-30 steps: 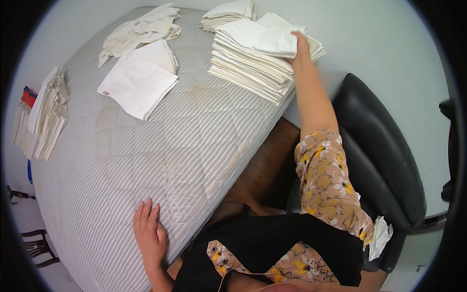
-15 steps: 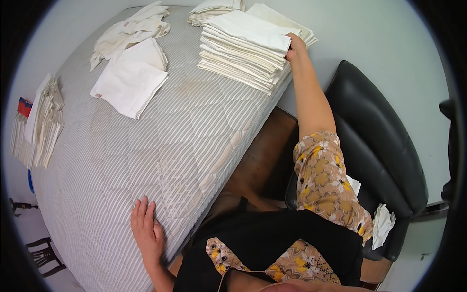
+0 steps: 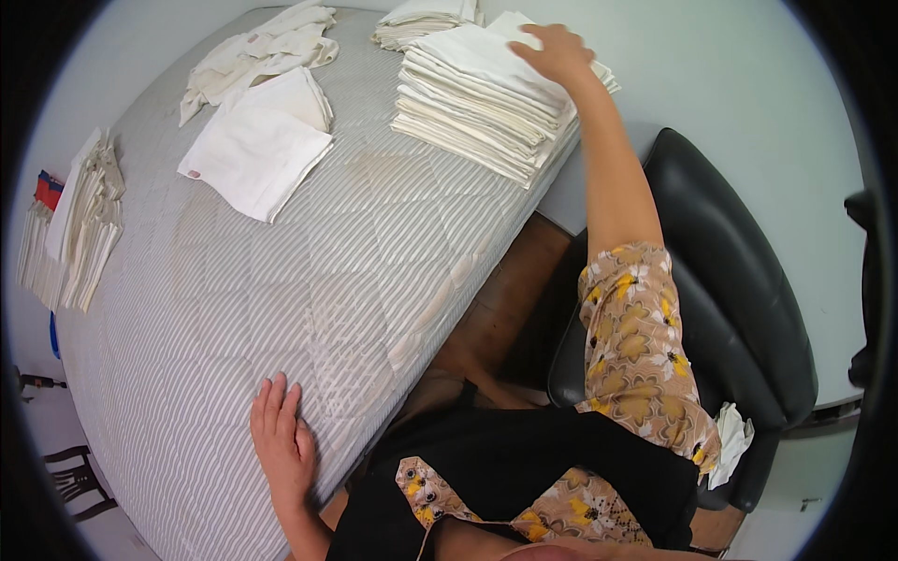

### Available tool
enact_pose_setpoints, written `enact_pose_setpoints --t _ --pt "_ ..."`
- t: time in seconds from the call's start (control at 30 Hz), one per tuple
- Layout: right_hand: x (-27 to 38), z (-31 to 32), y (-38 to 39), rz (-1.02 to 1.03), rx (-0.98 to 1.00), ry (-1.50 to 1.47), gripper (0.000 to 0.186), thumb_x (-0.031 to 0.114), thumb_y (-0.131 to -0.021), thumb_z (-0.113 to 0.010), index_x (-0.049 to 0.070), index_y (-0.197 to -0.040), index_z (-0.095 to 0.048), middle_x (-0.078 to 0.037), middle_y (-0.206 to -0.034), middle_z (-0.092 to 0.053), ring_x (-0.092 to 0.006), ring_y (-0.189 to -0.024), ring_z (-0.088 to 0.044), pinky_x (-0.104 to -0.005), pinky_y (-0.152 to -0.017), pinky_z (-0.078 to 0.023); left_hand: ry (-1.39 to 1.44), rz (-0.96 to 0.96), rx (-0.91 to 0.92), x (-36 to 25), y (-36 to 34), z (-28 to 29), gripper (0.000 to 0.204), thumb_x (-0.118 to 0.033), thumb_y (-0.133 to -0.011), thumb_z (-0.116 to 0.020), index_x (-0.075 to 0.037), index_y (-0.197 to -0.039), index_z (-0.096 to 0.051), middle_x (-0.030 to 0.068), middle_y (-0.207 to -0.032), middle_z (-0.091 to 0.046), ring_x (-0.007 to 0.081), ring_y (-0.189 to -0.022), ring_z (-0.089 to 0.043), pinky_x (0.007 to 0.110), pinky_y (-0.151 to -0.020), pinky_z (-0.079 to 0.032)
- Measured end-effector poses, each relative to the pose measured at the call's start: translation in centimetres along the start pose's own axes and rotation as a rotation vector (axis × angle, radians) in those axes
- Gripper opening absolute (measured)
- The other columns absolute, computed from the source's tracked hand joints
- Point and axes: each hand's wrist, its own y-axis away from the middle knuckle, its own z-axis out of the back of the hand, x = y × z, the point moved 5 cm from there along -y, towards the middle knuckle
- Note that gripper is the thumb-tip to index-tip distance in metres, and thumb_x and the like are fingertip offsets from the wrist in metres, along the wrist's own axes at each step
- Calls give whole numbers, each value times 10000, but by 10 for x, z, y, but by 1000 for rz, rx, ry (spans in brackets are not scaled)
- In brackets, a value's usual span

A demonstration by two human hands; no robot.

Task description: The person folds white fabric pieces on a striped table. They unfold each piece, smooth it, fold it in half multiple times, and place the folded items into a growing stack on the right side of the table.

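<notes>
A striped mattress (image 3: 253,309) fills most of the view, with a black padded seat (image 3: 734,271) to its right. A tall stack of folded white cloths (image 3: 472,117) stands by the mattress's right edge, toward the far end. A shorter folded pile (image 3: 253,145) lies to its left, near a crumpled heap (image 3: 248,61). The right hand (image 3: 561,56) is over the stack's right side, fingers (image 3: 538,32) spread, gripping nothing; whether they touch cloth I cannot tell. The left hand (image 3: 283,451) lies on the mattress, fingers slightly apart and empty.
</notes>
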Motion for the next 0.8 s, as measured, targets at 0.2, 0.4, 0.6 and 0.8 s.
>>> enact_pose_setpoints --t 0.2,0.4,0.6,0.8 --pt "70 -58 -43 -42 293 38 837 865 -851 -383 416 -1557 -365 -55 -1669 -265 -418 -1552 -77 -855 -1089 -64 14 23 -11 -1 0 2 485 46 -833 -544 -48 -1299 -639 115 -1469 -565 362 -1416 -451 523 -1177 -324" --pt "54 -140 -80 18 351 -171 1004 874 -822 -425 273 -1614 -286 -149 -1657 -281 -375 -1557 -152 -697 -1196 -131 19 61 -10 1 -2 4 488 38 -808 -570 -61 -1276 -667 103 -1452 -583 342 -1397 -473 522 -1174 -329" --pt "158 -79 -36 389 -307 -299 746 624 -853 -669 107 -1387 -607 -159 -1337 -641 -388 -1273 -556 -486 -1077 -437 26 66 43 3 -8 5 486 12 -825 -600 -91 -1295 -669 93 -1458 -578 333 -1390 -480 527 -1171 -332" --pt "304 -156 73 349 364 -437 533 467 -882 -716 102 -1268 -676 -160 -1183 -704 -336 -1155 -644 -454 -947 -529 61 62 27 2 -8 10 464 -29 -848 -635 -101 -1305 -667 89 -1468 -569 319 -1403 -473 521 -1168 -342"
